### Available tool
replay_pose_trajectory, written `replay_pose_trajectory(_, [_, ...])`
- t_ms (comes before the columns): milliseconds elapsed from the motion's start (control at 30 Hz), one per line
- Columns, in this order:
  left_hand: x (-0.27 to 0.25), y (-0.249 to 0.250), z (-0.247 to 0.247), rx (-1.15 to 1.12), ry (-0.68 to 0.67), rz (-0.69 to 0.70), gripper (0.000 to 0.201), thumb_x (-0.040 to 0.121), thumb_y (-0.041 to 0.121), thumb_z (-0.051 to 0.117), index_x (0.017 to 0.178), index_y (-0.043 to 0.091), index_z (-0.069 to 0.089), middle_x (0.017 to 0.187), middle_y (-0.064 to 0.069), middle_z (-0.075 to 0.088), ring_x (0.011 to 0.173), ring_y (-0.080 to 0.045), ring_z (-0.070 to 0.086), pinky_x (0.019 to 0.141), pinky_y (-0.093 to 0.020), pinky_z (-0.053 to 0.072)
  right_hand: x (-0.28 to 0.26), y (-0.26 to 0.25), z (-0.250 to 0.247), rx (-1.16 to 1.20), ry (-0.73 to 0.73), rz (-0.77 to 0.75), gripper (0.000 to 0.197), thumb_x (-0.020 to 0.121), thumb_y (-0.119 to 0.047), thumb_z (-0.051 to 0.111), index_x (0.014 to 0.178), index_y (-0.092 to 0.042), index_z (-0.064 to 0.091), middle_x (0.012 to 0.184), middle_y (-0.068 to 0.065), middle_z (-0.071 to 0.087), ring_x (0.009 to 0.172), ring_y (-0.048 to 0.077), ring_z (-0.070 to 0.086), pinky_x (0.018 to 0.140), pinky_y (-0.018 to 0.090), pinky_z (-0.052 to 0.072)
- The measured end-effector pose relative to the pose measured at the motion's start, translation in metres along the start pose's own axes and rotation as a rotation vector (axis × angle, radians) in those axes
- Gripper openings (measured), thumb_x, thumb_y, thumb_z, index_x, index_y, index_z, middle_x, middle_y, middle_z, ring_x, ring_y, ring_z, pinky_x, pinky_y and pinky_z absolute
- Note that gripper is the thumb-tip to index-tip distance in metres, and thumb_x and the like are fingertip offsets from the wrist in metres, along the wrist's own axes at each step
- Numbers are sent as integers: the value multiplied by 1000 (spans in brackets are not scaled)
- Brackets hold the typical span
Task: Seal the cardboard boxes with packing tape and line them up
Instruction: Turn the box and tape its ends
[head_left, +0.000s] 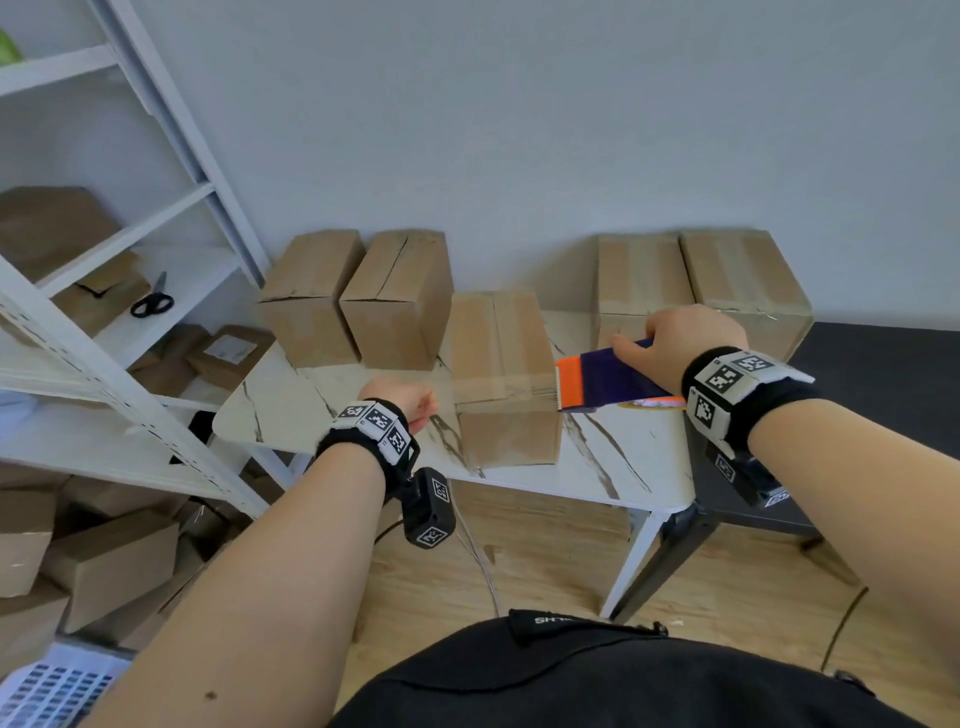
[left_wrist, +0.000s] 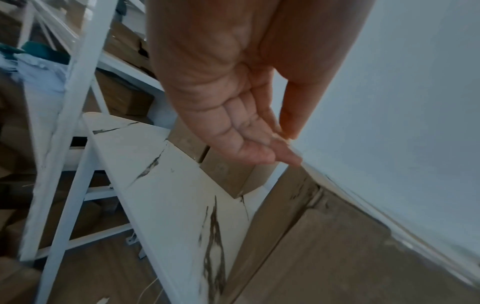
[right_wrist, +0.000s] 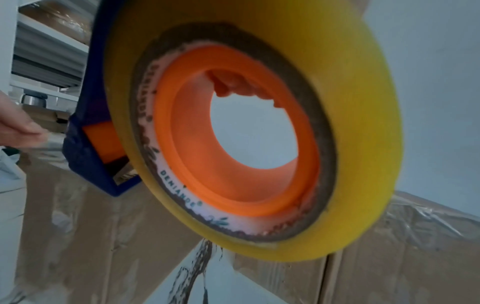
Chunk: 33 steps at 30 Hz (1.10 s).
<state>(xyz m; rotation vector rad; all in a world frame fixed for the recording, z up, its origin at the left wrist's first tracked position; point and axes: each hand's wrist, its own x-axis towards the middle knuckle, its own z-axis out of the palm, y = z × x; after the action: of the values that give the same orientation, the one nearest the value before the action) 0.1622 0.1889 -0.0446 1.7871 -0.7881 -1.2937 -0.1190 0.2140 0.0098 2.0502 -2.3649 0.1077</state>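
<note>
A cardboard box (head_left: 501, 374) stands on the marble-patterned table (head_left: 291, 405), in front of me. My right hand (head_left: 649, 348) grips a blue and orange tape dispenser (head_left: 608, 382) just right of the box; its yellow tape roll (right_wrist: 259, 127) fills the right wrist view. A strip of clear tape (head_left: 498, 387) runs from the dispenser leftward over the box top near its front edge. My left hand (head_left: 428, 401) pinches the strip's free end between thumb and fingers (left_wrist: 283, 139), just left of the box.
Two boxes (head_left: 311, 296) (head_left: 400, 296) stand at the back left of the table and two more (head_left: 639, 280) (head_left: 748, 291) at the back right. A white shelf unit (head_left: 130, 415) with scissors (head_left: 152, 301) is on the left, with boxes (head_left: 104, 561) below. A black table (head_left: 883, 374) adjoins on the right.
</note>
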Motion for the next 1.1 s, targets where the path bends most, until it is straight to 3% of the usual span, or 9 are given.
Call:
replay_pose_trajectory(100, [1,-6,1,58,-35,-13,21,83,4,65,67,7,52,85,-16,67,83,-22,67,82,-35,56,1,-2,-1,-43,0,0,52,89,-56,38,69,-12,58,62,2,51,65,23,53,53,22,35])
replay_pose_trajectory(167, [4,-11,1,106,-13,22,21,80,11,71,64,7,58,87,-17,69,90,-26,68,88,-39,55,2,-4,-1,-66,2,-8,51,90,-55,37,67,-14,55,62,2,51,62,21,51,52,22,36])
replay_pose_trajectory(400, [14,-15,6,125,-14,51,20,82,19,72,67,11,61,70,-3,68,80,-19,66,87,-35,55,7,-5,-1,-79,-4,14,51,89,-57,37,63,-16,50,61,1,51,54,15,46,49,21,34])
replay_pose_trajectory(567, [20,-18,11,157,-22,21,20,82,22,72,68,12,62,73,-2,70,88,-21,69,87,-36,55,9,-4,4,-65,-22,34,54,89,-57,37,61,-13,52,59,2,50,54,17,47,50,21,36])
replay_pose_trajectory(767, [27,-21,18,130,-105,-71,20,85,20,65,69,8,60,75,-7,71,78,-21,65,84,-35,52,10,-3,8,-43,-72,55,53,91,-55,35,66,-12,54,60,2,50,55,16,46,48,19,32])
replay_pose_trajectory(833, [30,-23,20,149,-132,-75,17,86,21,63,75,8,59,76,-6,71,74,-20,65,74,-32,52,9,-2,10,-22,-77,68,52,91,-55,35,67,-12,54,60,3,51,54,15,45,48,20,31])
replay_pose_trajectory(933, [28,-20,20,173,-159,-70,17,91,23,59,96,7,56,85,-4,65,70,-15,62,61,-28,51,10,-1,11,0,-73,79,54,91,-55,37,62,-12,52,58,3,50,53,15,45,48,20,31])
replay_pose_trajectory(1000, [30,-19,21,262,-199,-78,16,92,20,58,98,5,55,103,-11,64,85,-21,63,69,-34,56,11,-1,12,-3,-80,80,55,90,-56,37,61,-12,52,58,4,49,53,15,44,47,20,29])
replay_pose_trajectory(1100, [27,-20,21,301,-183,-126,29,94,27,54,106,1,54,110,-17,61,80,-26,66,74,-40,56,11,1,11,5,-82,81,55,91,-55,38,61,-11,52,58,4,49,53,15,44,47,20,29])
